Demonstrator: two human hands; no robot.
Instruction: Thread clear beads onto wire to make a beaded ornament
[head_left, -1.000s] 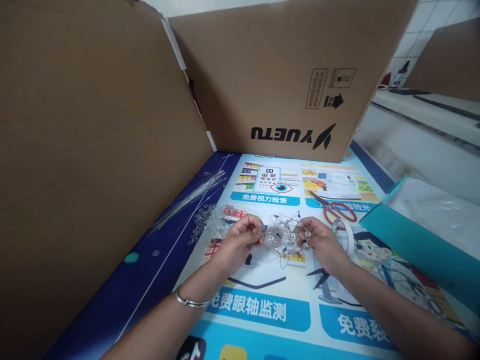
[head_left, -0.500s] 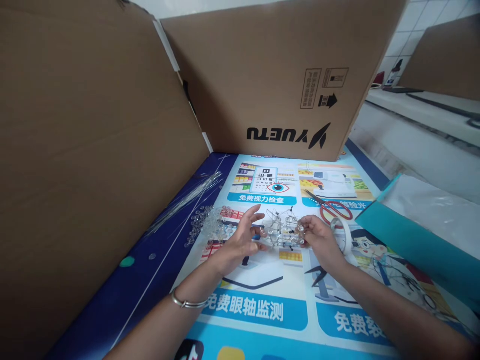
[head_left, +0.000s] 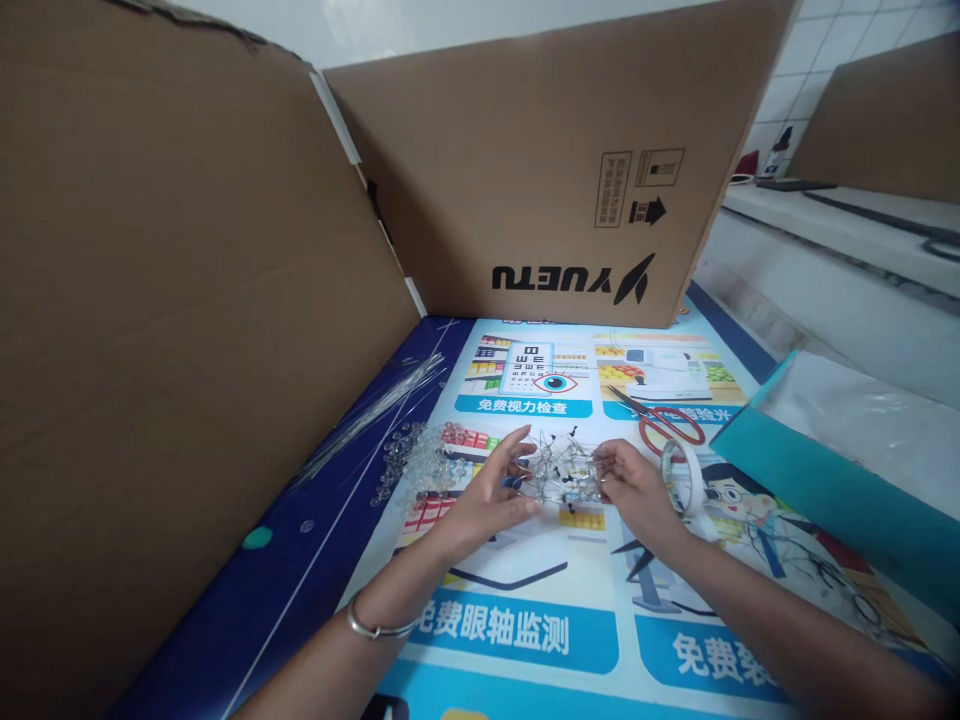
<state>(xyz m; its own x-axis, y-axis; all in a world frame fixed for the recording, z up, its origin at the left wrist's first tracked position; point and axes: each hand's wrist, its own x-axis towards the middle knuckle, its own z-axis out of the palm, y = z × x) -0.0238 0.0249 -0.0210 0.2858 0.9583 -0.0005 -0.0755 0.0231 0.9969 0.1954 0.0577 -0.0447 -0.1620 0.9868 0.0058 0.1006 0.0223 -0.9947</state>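
A tangled piece of thin silvery wire with clear beads and small dark tips (head_left: 568,468) lies between my two hands just above the printed table cover. My left hand (head_left: 491,495) curves its thumb and fingers round the left end of this piece. At the right end, my right hand (head_left: 636,488) pinches the wire between thumb and fingertips. To the left of my left hand is a pile of clear beads (head_left: 420,460). Beyond it runs a bundle of straight thin wires (head_left: 375,410). The exact finger contact on the wires is too fine to make out.
Red-handled scissors (head_left: 671,425) and a white tape roll (head_left: 684,478) lie by my right hand. A teal box (head_left: 825,480) stands at the right, with more tangled wire (head_left: 832,575) in front. Cardboard panels (head_left: 555,170) wall the left and back.
The wire-and-bead piece has turned between my hands, and the fingers of my left hand have closed in on its left end. The head view has shifted slightly.
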